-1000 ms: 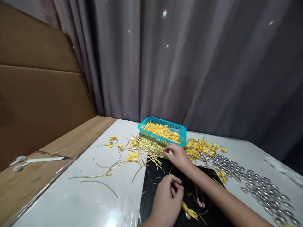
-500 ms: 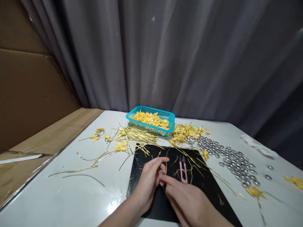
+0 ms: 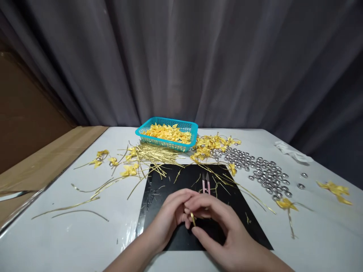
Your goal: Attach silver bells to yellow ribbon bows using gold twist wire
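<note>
Above the black mat, my left hand [image 3: 172, 211] and my right hand [image 3: 224, 223] meet with their fingertips together. A short, shiny piece of gold cord [image 3: 193, 219] shows between them, looking doubled. My left fingers are curled and pinch the cord near its upper end. The thumb of my right hand touches the cord's lower end while its index finger arches over the left fingertips. My hands partly hide the cord, so its full length cannot be seen. Pink-handled thread snips [image 3: 206, 185] lie just beyond my hands, their handles partly covered.
The black mat [image 3: 161, 177] lies on a white table [image 3: 70, 241]. A turquoise basket [image 3: 167, 121] holds yellow ribbon flowers [image 3: 167, 132]. Gold cords [image 3: 159, 153] are heaped before it. Silver oval beads [image 3: 263, 170] spread rightward. A white cloth [image 3: 293, 152] and cardboard [image 3: 65, 155] flank these.
My right hand has turned, its index finger now arching over the left fingertips and its thumb lower. The gold piece shows between the hands. The view has shifted right and slightly down.
</note>
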`<action>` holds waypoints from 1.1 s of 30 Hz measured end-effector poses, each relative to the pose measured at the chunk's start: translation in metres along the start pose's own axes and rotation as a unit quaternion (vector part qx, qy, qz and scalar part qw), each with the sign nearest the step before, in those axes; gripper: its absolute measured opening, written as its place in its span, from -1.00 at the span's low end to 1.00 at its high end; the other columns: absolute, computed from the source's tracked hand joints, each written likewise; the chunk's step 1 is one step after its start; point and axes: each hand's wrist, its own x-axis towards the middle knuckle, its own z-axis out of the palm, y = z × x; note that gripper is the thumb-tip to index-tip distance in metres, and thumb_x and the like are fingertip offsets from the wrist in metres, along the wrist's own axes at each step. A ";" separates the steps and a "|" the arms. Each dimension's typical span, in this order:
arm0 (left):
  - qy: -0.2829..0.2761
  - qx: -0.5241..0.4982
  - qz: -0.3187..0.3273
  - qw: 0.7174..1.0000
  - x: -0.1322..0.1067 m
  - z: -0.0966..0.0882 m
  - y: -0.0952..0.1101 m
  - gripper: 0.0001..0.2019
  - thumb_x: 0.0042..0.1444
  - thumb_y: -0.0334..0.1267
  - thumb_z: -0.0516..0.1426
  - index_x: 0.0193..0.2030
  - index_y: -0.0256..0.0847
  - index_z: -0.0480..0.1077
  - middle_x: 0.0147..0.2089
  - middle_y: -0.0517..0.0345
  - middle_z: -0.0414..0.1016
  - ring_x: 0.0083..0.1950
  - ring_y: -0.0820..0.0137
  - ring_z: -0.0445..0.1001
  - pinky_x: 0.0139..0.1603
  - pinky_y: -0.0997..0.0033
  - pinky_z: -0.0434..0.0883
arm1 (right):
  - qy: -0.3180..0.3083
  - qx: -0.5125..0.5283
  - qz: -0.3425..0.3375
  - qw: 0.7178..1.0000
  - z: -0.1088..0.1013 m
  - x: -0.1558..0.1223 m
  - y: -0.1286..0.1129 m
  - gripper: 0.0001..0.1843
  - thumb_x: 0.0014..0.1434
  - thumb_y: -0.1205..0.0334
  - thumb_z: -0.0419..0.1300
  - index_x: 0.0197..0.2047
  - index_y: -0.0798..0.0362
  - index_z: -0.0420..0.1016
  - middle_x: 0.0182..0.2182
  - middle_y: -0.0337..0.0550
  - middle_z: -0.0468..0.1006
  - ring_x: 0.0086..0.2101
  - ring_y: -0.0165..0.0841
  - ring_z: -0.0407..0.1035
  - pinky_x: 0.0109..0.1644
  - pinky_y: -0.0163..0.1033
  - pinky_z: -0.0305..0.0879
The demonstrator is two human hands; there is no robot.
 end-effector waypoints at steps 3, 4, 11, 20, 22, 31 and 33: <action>-0.024 0.016 -0.009 1.000 0.000 0.002 -0.006 -0.74 -0.11 -0.09 0.22 -0.41 -0.29 0.44 -0.53 0.21 0.28 -0.53 0.52 0.28 -0.52 0.54 0.25 | 0.002 0.174 0.135 0.975 -0.012 0.004 0.000 -0.69 0.08 0.38 0.18 -0.09 0.04 0.28 -0.16 -0.04 0.47 -0.20 -0.40 0.46 -0.14 -0.34 0.44; -0.031 0.028 -0.008 0.999 -0.001 0.003 -0.007 -0.71 -0.10 -0.06 0.22 -0.42 -0.31 0.44 -0.52 0.20 0.30 -0.53 0.52 0.29 -0.51 0.53 0.27 | 0.012 0.227 0.160 0.961 -0.017 0.006 0.001 -0.67 0.06 0.33 0.22 -0.08 0.04 0.29 -0.14 -0.02 0.47 -0.15 -0.37 0.45 -0.12 -0.33 0.44; 0.011 0.149 0.024 0.988 -0.001 0.004 -0.001 -0.63 -0.04 0.03 0.20 -0.40 -0.33 0.47 -0.51 0.17 0.37 -0.57 0.57 0.26 -0.54 0.56 0.22 | 0.126 0.300 0.229 0.917 -0.042 0.017 0.014 -0.74 -0.10 0.24 0.39 -0.29 0.05 0.48 -0.19 -0.07 0.55 -0.13 -0.31 0.45 -0.16 -0.35 0.41; 0.061 0.270 0.175 0.945 -0.008 -0.001 0.012 -0.66 0.05 -0.23 0.14 -0.71 -0.26 0.42 -0.26 -0.01 0.48 -0.19 0.34 0.42 -0.39 0.48 0.23 | 0.272 0.221 0.247 0.903 -0.040 0.026 0.030 -0.68 -0.25 0.18 0.45 -0.43 0.13 0.49 -0.42 -0.11 0.58 -0.37 -0.37 0.50 -0.29 -0.41 0.42; 0.046 0.235 0.183 0.953 -0.011 0.000 0.013 -0.63 0.06 -0.28 0.14 -0.75 -0.24 0.37 -0.28 0.01 0.51 -0.07 0.30 0.40 -0.28 0.48 0.26 | 0.266 0.185 0.242 0.915 -0.037 0.024 0.030 -0.68 -0.23 0.16 0.44 -0.43 0.15 0.49 -0.50 -0.14 0.55 -0.50 -0.42 0.47 -0.42 -0.43 0.41; 0.059 0.118 0.146 0.980 -0.010 -0.002 0.003 -0.80 0.06 -0.14 0.18 -0.39 -0.22 0.55 -0.30 0.12 0.56 -0.30 0.48 0.37 -0.30 0.56 0.26 | 0.231 -0.007 0.155 0.960 -0.019 0.015 0.027 -0.82 0.00 0.17 0.29 -0.39 0.13 0.50 -0.59 -0.20 0.48 -0.63 -0.47 0.38 -0.55 -0.44 0.36; 0.079 0.093 0.114 0.986 -0.007 -0.001 0.002 -0.84 0.02 -0.18 0.23 -0.34 -0.22 0.53 -0.39 0.14 0.56 -0.34 0.50 0.39 -0.29 0.57 0.27 | 0.234 -0.059 0.120 0.963 -0.017 0.012 0.028 -0.87 0.04 0.22 0.25 -0.37 0.12 0.50 -0.60 -0.22 0.48 -0.64 -0.48 0.38 -0.57 -0.45 0.35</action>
